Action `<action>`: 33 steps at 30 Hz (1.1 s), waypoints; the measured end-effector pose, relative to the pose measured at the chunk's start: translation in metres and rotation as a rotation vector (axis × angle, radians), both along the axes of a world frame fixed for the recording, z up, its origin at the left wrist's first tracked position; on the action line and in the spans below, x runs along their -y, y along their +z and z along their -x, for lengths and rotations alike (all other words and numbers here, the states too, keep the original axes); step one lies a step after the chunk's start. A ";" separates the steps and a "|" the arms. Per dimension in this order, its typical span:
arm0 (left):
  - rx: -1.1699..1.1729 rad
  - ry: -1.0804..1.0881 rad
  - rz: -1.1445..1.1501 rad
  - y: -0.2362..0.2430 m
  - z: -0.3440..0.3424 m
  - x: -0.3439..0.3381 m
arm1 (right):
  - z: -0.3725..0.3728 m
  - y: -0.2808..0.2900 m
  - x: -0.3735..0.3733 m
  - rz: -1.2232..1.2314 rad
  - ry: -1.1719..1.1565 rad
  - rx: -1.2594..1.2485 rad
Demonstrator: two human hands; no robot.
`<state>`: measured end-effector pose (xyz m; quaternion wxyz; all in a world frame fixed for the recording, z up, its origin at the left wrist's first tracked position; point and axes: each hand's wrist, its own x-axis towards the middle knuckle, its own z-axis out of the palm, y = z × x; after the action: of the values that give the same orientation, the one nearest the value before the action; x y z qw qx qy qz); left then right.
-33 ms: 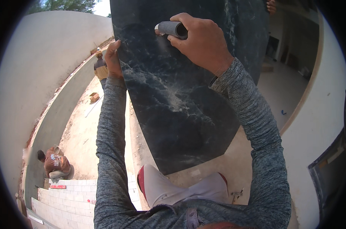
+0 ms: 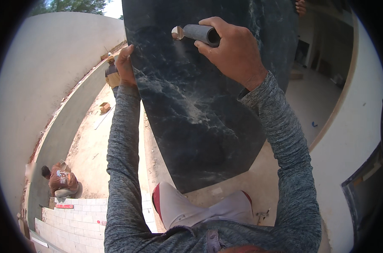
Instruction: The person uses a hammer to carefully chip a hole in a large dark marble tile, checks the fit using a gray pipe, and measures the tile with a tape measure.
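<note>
slab [image 2: 191, 139] stands before you, likely heavy, stiff and brittle, best held by its edges; your left hand [image 2: 124, 65] grips its left edge, your right hand [image 2: 238, 48] a tube [image 2: 196, 32] beside its hole [image 2: 177, 33]

A dark veined slab [image 2: 204, 101], cut off by the top edge, hides the fingers of the left hand [image 2: 124, 65]; a co-worker's hand [image 2: 300, 7], upper right, shows only partly.

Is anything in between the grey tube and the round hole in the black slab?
Nothing visible stands between the hollow grey tube in the right hand and the round hole in the black, pale-veined slab; the tube's end is beside the hole.
</note>
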<state>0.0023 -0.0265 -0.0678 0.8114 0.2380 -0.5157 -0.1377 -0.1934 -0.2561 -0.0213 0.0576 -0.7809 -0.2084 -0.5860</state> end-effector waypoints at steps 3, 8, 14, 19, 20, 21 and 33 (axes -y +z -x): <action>-0.022 -0.003 0.006 -0.001 0.007 0.009 | 0.042 -0.051 0.049 -0.244 0.021 -0.046; 0.009 0.053 0.003 0.005 -0.006 -0.008 | 0.075 -0.294 0.178 -0.889 -0.356 -0.457; 0.063 0.028 -0.053 0.009 -0.001 -0.019 | 0.164 -0.654 0.248 -1.297 -0.914 -0.950; 0.039 0.056 -0.039 0.013 -0.007 -0.001 | 0.229 -0.797 0.275 -1.679 -0.508 -1.247; 0.045 0.069 -0.030 0.017 -0.007 0.008 | 0.233 -0.814 0.279 -1.462 -0.828 -1.226; 0.040 0.120 -0.033 0.014 -0.004 0.002 | 0.230 -0.806 0.263 -1.274 -1.108 -1.270; -0.011 0.337 0.008 0.009 -0.001 -0.009 | 0.273 -0.780 0.240 -0.763 -1.572 -1.612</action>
<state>0.0030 -0.0172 -0.0584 0.8270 0.3170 -0.4644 0.0012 -0.4665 -0.4957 -0.8017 0.0256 -0.7707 0.6120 0.1755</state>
